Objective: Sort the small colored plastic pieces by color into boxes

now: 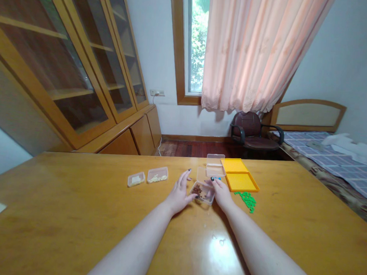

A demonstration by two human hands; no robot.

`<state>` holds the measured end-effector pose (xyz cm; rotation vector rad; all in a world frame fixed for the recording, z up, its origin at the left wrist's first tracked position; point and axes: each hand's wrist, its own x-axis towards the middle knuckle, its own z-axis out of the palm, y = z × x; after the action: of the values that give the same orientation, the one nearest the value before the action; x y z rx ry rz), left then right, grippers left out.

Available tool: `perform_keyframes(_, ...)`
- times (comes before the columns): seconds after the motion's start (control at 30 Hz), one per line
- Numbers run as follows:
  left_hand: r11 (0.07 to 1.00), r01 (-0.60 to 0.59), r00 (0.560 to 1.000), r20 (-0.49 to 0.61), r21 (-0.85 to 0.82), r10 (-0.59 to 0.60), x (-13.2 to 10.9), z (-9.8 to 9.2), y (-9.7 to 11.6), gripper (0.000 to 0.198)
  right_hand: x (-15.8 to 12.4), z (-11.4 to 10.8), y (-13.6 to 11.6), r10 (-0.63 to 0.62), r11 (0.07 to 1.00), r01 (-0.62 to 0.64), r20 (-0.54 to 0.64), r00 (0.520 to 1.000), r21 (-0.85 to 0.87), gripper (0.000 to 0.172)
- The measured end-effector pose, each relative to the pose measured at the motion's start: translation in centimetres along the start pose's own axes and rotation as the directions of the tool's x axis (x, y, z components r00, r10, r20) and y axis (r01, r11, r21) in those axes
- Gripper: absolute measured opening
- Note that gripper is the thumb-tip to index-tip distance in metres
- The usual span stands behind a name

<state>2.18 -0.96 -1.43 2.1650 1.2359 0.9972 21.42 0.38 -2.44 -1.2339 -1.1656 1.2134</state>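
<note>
A small clear plastic box (pixel 209 196) holds small brown pieces (pixel 198 190), heaped toward its left side, with its clear lid open at the back. My left hand (pixel 179 195) is at the box's left side, its fingers spread and its thumb over the near left edge by the brown pieces. On the opposite side, my right hand (pixel 222 193) grips the box's right edge with bent fingers; the thumb is hidden. Just right of my right hand lie loose green pieces (pixel 248 200). A bit of blue shows by its fingertips, too small to name.
Behind my right hand are an open yellow case (pixel 243 182) and another open clear box (pixel 215 169). To the left stand two clear boxes with pale pieces, a larger one (pixel 158 175) and a smaller one (pixel 136 179). All rest on the wooden table (pixel 82 214).
</note>
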Motion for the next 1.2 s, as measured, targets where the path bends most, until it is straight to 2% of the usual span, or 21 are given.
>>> perform_keyframes(0.07,0.961,0.078,0.994,0.096,-0.263,-0.055,-0.1,0.1,-0.5,0.104,-0.1,-0.1,-0.5,0.002,1.000,-0.002,-0.023,1.000,-0.013,0.047)
perform_keyframes(0.13,0.861,0.163,0.976,0.205,-0.482,-0.070,-0.1,0.3,-0.6,0.112,-0.3,-0.2,-0.9,0.014,0.999,-0.014,-0.023,1.000,-0.034,0.051)
perform_keyframes(0.23,0.750,0.220,0.962,0.266,-0.624,-0.061,0.1,0.3,-0.3,0.111,-0.4,-0.2,-1.1,-0.033,0.998,0.033,-0.004,0.999,-0.049,0.053)
perform_keyframes(0.37,0.721,0.246,0.954,0.294,-0.647,-0.062,0.1,0.1,0.2,0.110,-0.4,-0.2,-0.9,-0.106,0.994,0.107,0.048,0.993,-0.024,0.044)
perform_keyframes(0.47,0.711,0.250,0.960,0.263,-0.657,-0.095,0.2,0.0,0.2,0.109,-0.3,-0.2,-0.6,-0.025,0.994,0.012,0.125,0.992,0.104,0.040)
perform_keyframes(0.57,0.736,0.240,0.970,0.189,-0.633,-0.154,0.4,-0.2,0.0,0.109,-0.1,-0.2,-0.5,0.044,0.965,-0.091,0.189,0.981,0.246,0.049)
perform_keyframes(0.63,0.790,0.237,0.971,0.137,-0.565,-0.194,0.5,-0.5,-0.1,0.106,-0.1,-0.2,-0.6,0.042,0.943,-0.116,0.235,0.971,0.312,0.055)
perform_keyframes(0.77,0.932,0.215,0.976,0.041,-0.293,-0.212,0.4,-0.8,0.2,0.090,0.1,-0.1,-0.9,0.079,0.922,-0.173,0.267,0.960,0.347,0.063)
perform_keyframes(0.83,0.961,0.194,0.981,0.025,-0.195,-0.193,0.2,-0.8,0.3,0.083,0.1,0.1,-0.9,0.128,0.927,-0.208,0.260,0.957,0.311,0.057)
perform_keyframes(0.9,0.969,0.184,0.983,0.031,-0.167,-0.182,0.2,-0.6,0.1,0.079,0.0,0.2,-0.9,0.136,0.934,-0.210,0.255,0.957,0.289,0.045)
perform_keyframes(0.97,0.965,0.185,0.983,0.037,-0.184,-0.182,0.2,-0.5,-0.3,0.073,-0.2,0.3,-1.0,0.122,0.931,-0.201,0.258,0.958,0.305,0.035)
perform_keyframes(1.07,0.948,0.200,0.980,0.039,-0.247,-0.196,0.3,-0.4,-0.9,0.069,-0.4,0.2,-1.2,0.140,0.922,-0.218,0.250,0.958,0.319,0.033)
perform_keyframes(1.13,0.914,0.213,0.977,0.059,-0.344,-0.206,0.4,-0.3,-1.1,0.075,-0.4,0.1,-1.1,0.158,0.928,-0.223,0.226,0.961,0.298,0.034)
perform_keyframes(1.2,0.838,0.212,0.977,0.105,-0.503,-0.184,0.5,-0.2,-1.2,0.091,-0.3,0.2,-1.0,0.161,0.936,-0.208,0.181,0.970,0.284,0.035)
